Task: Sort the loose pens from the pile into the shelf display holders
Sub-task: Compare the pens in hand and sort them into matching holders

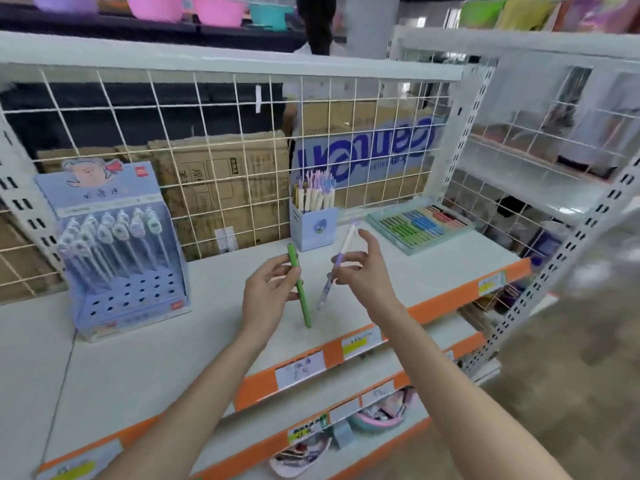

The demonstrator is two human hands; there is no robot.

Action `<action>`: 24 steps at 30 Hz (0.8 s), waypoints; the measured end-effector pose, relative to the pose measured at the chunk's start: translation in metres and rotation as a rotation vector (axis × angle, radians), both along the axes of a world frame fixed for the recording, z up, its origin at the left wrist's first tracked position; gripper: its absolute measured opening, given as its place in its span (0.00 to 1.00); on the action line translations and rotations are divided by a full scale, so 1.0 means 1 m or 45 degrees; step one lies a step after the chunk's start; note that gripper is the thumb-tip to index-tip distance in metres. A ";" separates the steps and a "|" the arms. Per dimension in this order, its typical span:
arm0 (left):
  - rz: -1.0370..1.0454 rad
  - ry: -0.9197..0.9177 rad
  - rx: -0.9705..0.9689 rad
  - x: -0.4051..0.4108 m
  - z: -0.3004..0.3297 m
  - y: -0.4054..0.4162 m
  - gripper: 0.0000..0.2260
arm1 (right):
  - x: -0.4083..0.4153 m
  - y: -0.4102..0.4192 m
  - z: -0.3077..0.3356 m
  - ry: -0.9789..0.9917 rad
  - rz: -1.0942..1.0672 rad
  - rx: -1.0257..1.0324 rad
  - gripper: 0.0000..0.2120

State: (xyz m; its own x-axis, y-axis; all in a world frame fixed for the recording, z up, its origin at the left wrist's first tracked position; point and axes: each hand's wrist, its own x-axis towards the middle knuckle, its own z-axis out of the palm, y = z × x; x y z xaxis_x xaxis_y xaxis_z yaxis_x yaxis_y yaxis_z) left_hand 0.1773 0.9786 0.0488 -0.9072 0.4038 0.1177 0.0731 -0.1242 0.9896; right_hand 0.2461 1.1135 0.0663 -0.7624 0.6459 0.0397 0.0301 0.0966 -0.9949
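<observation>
- The left hand (268,294) holds a slim green plastic pen (300,288) above the white shelf (145,355); its grip is closed on the upper half of the barrel, thumb in front and fingers curled behind.
- The green pen stands nearly upright, long axis vertical, tip pointing down toward the shelf and clip end up, tilted slightly to the left at the top.
- The right hand (363,268) pinches a white pen with a lilac grip section and lilac cap (337,263) near its middle, forefinger raised clear.
- This pen leans, long axis running from lower left to upper right, its patterned lower end pointing down beside the green pen, apart from it.
- Farther left on the shelf stands a pale blue cardboard display stand (128,271) with rows of holes, character-topped pens filling its back rows.
- Behind the hands, against the wire grid back (214,140), a small blue square pen holder (313,226) is packed with upright pastel pens.
</observation>
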 end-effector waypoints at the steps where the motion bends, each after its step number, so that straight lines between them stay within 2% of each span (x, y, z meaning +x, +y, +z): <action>1: 0.008 0.010 0.001 -0.008 0.001 0.007 0.09 | -0.007 0.006 0.000 0.004 0.011 -0.007 0.39; 4: 0.027 0.029 0.015 -0.033 0.004 0.031 0.09 | -0.028 0.024 0.004 -0.006 0.035 0.063 0.45; 9: 0.026 0.028 0.058 -0.077 0.004 0.074 0.08 | -0.070 0.058 0.024 -0.004 0.093 0.228 0.42; 12: 0.061 0.029 0.058 -0.100 0.002 0.090 0.09 | -0.094 0.075 0.036 0.110 0.108 0.345 0.41; 17: 0.102 0.060 0.061 -0.122 0.000 0.097 0.10 | -0.133 0.086 0.039 0.179 0.067 0.479 0.46; 24: 0.156 0.095 0.006 -0.134 -0.003 0.094 0.10 | -0.158 0.093 0.042 0.207 0.036 0.615 0.39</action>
